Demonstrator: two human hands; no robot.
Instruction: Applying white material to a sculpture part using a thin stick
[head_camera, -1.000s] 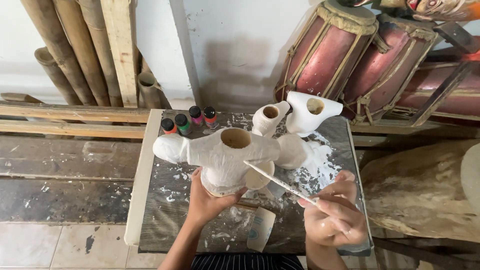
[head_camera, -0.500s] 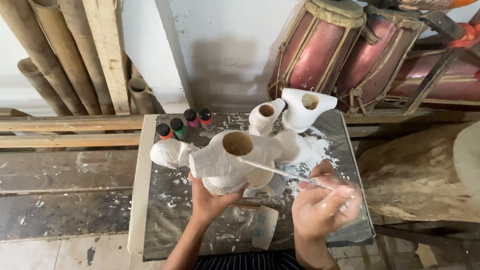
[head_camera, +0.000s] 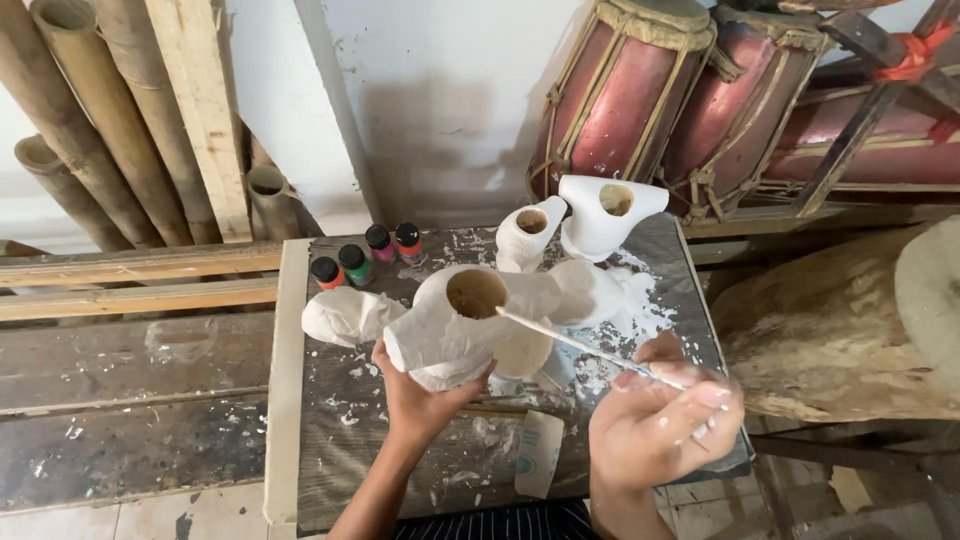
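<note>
The paint-splashed table (head_camera: 330, 440) carries everything. Above its middle, the left hand (head_camera: 420, 395) grips a white figure (head_camera: 450, 325) from below, fingers wrapped round its base. Right of the figure, the right hand (head_camera: 655, 425) pinches a thin brush (head_camera: 575, 343), tip at the figure's open top.

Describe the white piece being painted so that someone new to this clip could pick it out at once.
Start at the paint-spattered table in front of the red drums. Of its white hollow figures, take the nearest one, gripped from below by the left hand. Unlike the two smaller figures standing behind, it is lifted, and the thin brush in the right hand meets its round opening.
</note>
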